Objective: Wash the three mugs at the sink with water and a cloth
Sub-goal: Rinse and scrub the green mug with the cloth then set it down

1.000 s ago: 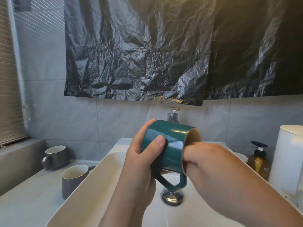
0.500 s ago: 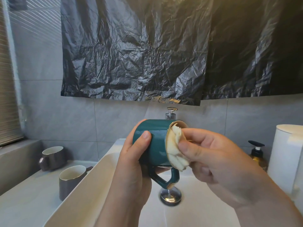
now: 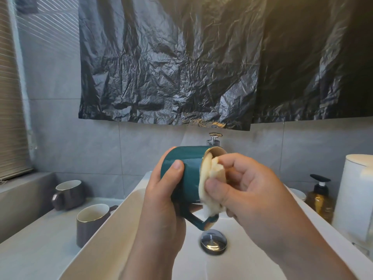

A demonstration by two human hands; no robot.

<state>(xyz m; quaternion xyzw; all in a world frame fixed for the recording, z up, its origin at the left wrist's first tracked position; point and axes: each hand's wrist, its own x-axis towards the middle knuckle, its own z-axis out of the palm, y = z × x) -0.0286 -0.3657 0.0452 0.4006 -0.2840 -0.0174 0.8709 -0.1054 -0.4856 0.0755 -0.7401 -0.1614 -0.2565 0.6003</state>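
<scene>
The left hand (image 3: 161,201) is gripping the green mug (image 3: 184,172) on its side over the white sink (image 3: 113,225), fingers clamped around its body, handle hanging down and mouth facing right. The right hand (image 3: 250,190) is pinching a pale cloth (image 3: 211,182) against the mug's rim, fingers closed on it. Two grey mugs (image 3: 91,222) are standing on the surface left of the sink, the farther one (image 3: 68,194) near the wall.
</scene>
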